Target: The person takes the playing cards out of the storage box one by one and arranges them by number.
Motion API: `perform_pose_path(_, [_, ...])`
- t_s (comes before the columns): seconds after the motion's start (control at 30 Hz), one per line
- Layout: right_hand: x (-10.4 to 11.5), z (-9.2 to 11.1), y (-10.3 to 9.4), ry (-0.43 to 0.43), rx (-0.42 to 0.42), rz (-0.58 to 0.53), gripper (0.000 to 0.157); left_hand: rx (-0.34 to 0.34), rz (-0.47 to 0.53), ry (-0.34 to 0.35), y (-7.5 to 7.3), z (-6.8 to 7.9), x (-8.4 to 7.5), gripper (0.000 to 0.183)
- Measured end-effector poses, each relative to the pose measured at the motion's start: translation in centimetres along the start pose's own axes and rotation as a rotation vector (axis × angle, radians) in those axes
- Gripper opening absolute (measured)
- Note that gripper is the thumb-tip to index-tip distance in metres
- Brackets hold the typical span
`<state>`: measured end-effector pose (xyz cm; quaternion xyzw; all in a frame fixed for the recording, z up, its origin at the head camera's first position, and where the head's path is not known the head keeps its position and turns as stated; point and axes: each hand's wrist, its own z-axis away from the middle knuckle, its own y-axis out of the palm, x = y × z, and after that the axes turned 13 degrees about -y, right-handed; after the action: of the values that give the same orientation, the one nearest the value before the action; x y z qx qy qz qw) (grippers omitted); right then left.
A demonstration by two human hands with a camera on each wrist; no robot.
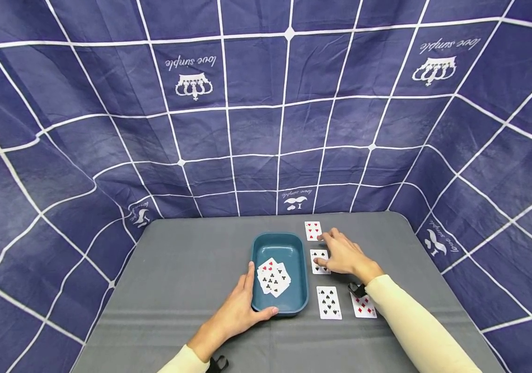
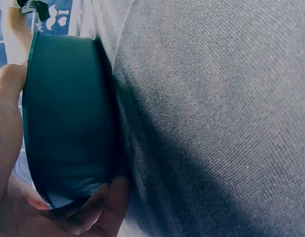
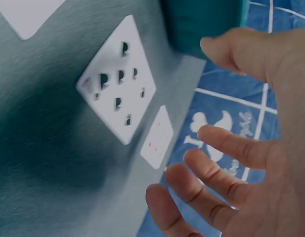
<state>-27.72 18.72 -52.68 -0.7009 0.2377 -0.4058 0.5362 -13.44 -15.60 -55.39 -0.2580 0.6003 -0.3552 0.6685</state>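
The spades card (image 1: 318,255) is lying right of the teal tray (image 1: 287,253), its long axis running near to far, just under the right hand (image 1: 342,256), fingers relaxed and empty. The left hand (image 1: 234,311) is grasping the tray.

The tray (image 1: 281,249) stands on the worktop (image 1: 191,269), overlapping cards (image 1: 273,278) inside. Left hand (image 1: 237,309): at tray's left. Right of tray: rear card (image 1: 313,231), middle card (image 1: 320,254) partly beneath right hand (image 1: 344,255), front card (image 1: 329,302); outer card (image 1: 364,307) lies right of front card.
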Motion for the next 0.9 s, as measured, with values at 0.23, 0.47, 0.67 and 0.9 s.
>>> perform_pose_path(0.23, [1.7,-0.7,-1.0,-0.037,-0.072,0.019,0.063,-0.005,0.006,0.013,0.0,-0.1,0.0,0.145])
perform_pose_path(0.47, [3.8,-1.4,-1.6,-0.081,-0.098,0.057,0.061,0.006,0.006,0.014,0.0,-0.1,0.0,0.144])
perform_pose_path(0.67, [5.7,-1.9,-1.7,-0.127,-0.083,0.058,0.063,0.006,0.009,0.012,-0.1,-0.1,-0.1,0.144])
perform_pose_path(0.9, [7.3,-2.4,-1.5,-0.194,-0.039,0.074,0.064,0.022,0.006,-0.001,-0.1,0.0,-0.1,0.144])
